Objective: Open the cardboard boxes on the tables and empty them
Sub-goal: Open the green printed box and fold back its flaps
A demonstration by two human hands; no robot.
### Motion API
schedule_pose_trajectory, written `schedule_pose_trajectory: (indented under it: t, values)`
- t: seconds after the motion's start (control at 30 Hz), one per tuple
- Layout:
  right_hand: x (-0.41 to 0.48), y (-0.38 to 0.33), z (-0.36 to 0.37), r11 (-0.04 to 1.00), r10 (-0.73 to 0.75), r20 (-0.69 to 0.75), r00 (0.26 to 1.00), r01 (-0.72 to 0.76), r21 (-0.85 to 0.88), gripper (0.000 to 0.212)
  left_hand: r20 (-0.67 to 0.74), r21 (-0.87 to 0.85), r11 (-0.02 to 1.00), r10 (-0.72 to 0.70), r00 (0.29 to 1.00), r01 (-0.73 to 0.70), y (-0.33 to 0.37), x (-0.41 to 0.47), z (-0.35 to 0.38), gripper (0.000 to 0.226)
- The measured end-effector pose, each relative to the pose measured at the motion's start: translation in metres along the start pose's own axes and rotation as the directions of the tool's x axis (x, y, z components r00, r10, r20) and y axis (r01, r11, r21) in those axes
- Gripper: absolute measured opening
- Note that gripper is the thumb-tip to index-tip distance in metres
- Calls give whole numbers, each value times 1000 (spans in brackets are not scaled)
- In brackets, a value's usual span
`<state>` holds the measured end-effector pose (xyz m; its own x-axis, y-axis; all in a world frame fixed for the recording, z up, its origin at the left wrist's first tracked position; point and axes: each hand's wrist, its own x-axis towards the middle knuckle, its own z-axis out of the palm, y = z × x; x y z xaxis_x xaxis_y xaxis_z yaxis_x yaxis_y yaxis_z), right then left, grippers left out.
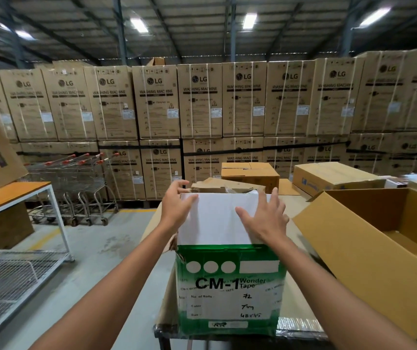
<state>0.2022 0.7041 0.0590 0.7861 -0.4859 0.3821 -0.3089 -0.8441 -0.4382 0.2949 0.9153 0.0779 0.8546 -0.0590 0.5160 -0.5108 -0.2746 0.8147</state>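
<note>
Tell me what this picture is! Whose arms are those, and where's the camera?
No machine here: a person wears a camera on the head, so you see their own two arms reaching forward. On the table stands a green and white tape box. The right hand lies flat on its white top flap, fingers spread. The left hand is at the flap's left edge, fingers bent; I can't tell whether it grips. To the right sits an open brown box. Behind are shopping trolleys and a wall of washing machine cartons.
</note>
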Motion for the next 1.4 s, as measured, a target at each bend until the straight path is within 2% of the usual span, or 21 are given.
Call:
schedule_pose_trajectory:
  t: [0.1, 0.17, 0.23, 0.3, 0.33, 0.4, 0.43, 0.47, 0.53, 0.57, 0.6, 0.67, 0.73, 0.77, 0.83, 0.9, 1.0, 1.1, 1.17, 1.23, 1.4]
  values:
    - [4, 2, -29, 937, 85, -160, 983, -24, 348, 75, 32, -179, 982, -60, 998, 65, 20, -6, -9, 23]
    - [6, 5, -44, 775, 249, -153, 956, -102, 624, 55, 242, -417, 871, -168, 955, 259, 31, -10, -19, 61]
    - [3, 8, -61, 450, 412, 62, 909, -262, 854, 49, 512, -481, 745, -189, 838, 462, 33, -11, -34, 88]
    - [-4, 16, -77, 146, 390, 322, 863, -403, 903, 51, 655, -427, 716, -175, 735, 552, 30, -12, -42, 87]
    - [-8, 22, -85, 57, 330, 405, 853, -446, 893, 47, 685, -361, 762, -174, 708, 537, 29, -14, -42, 76]
    - [-18, 35, -93, -5, 178, 494, 851, -502, 865, 44, 717, -129, 926, -160, 678, 354, 27, -20, -39, 49]
    - [-23, 42, -93, 41, 102, 526, 845, -532, 846, 45, 748, 20, 977, -157, 645, 214, 29, -25, -35, 40]
    - [-27, 49, -89, 153, 35, 561, 827, -559, 815, 47, 796, 150, 985, -173, 580, 87, 29, -31, -30, 39]
    - [-37, 58, -76, 447, -26, 640, 768, -564, 694, 45, 854, 318, 944, -246, 458, -85, 26, -45, -16, 50]
    - [-41, 60, -68, 560, -19, 663, 748, -541, 627, 41, 862, 368, 913, -264, 432, -176, 21, -52, -8, 53]
    - [-44, 61, -60, 652, -6, 656, 755, -494, 575, 38, 860, 415, 867, -275, 430, -275, 15, -57, 0, 53]
    - [-47, 56, -46, 798, 5, 565, 825, -344, 496, 32, 820, 517, 740, -284, 497, -430, 4, -65, 13, 46]
    - [-45, 52, -32, 918, 37, 395, 918, -187, 350, 30, 776, 575, 680, -275, 568, -455, 0, -67, 20, 47]
    - [-44, 48, -27, 967, 53, 292, 955, -121, 223, 29, 764, 574, 723, -304, 569, -385, -2, -66, 21, 56]
    - [-40, 35, -18, 998, 46, 134, 990, -51, 38, 25, 753, 535, 840, -428, 500, -86, -2, -62, 20, 79]
    - [-34, 18, -8, 1000, 0, 63, 998, -1, 6, 21, 719, 519, 847, -505, 478, 113, -5, -57, 19, 89]
    - [-22, -4, 11, 981, 3, 196, 981, 36, -193, 45, 627, 601, 797, -516, 583, 59, -17, -54, 24, 84]
    - [-12, -15, 23, 924, 170, 441, 881, 13, -382, 87, 602, 625, 780, -450, 660, -38, -23, -56, 31, 71]
    - [-5, -16, 31, 913, 249, 492, 834, -31, -408, 103, 563, 639, 767, -418, 713, -54, -23, -59, 29, 61]
    - [0, -18, 38, 895, 278, 498, 822, -34, -445, 106, 538, 637, 769, -395, 745, -52, -23, -61, 27, 57]
    - [-3, -16, 52, 849, 284, 492, 823, 24, -528, 94, 527, 635, 770, -375, 763, -61, -29, -64, 28, 56]
